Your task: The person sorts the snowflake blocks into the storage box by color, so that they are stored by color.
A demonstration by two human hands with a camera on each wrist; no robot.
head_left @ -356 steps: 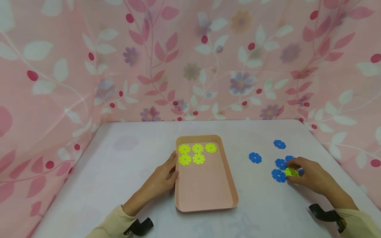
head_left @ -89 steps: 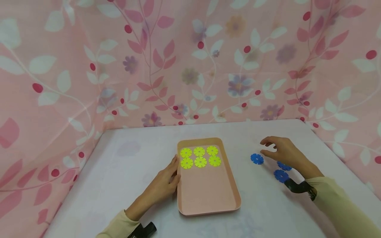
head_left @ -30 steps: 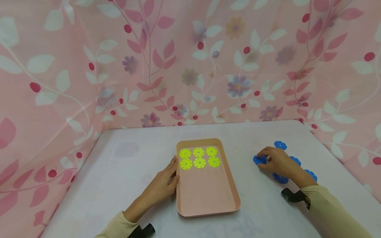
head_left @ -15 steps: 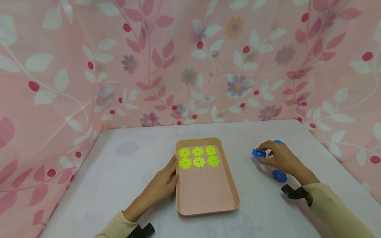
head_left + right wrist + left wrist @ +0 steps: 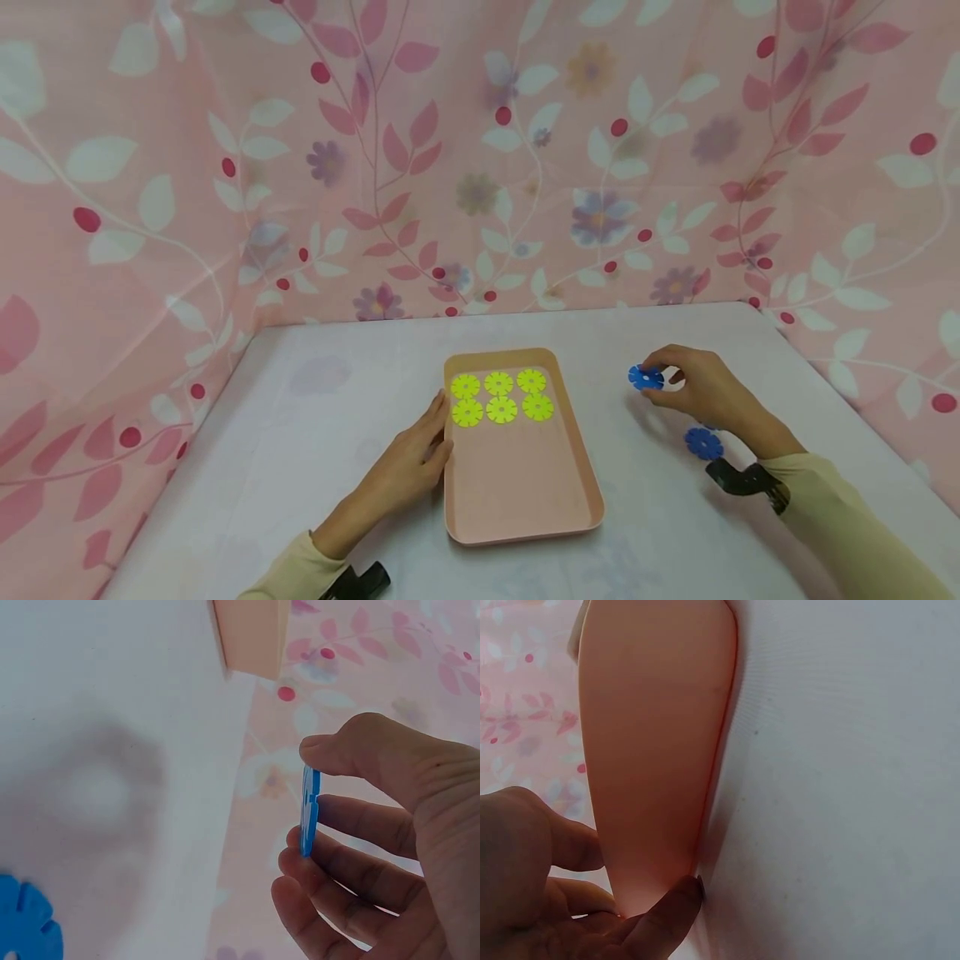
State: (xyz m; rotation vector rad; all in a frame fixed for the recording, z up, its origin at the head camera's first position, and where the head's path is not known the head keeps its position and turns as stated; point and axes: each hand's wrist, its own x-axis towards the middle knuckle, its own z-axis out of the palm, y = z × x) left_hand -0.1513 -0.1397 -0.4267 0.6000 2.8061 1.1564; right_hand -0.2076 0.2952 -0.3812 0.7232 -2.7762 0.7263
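Observation:
A pink tray (image 5: 517,483) lies on the table, with notched yellow flower-shaped discs (image 5: 491,387) set inside its far end in two rows of three. Along its left side rests my left hand (image 5: 408,454), fingers touching the outer wall, as the left wrist view shows too. My right hand (image 5: 701,387) pinches a blue flower-shaped disc (image 5: 641,377) between thumb and fingers, above the table right of the tray. In the right wrist view this disc (image 5: 310,814) appears edge-on, clear of the tabletop. Below the right hand lies another blue disc (image 5: 703,444).
The white-covered table (image 5: 330,467) ends at a pink floral cloth (image 5: 465,167) behind it and at the sides. A sliver of a further blue disc (image 5: 712,427) peeks from under my right hand. Black wrist mounts (image 5: 742,479) jut out below each sleeve.
A sixth yellow disc has joined those in the tray since the earliest frame. Lately my right hand took hold of a blue disc, lifted it and shifted slightly left. My left hand stayed put.

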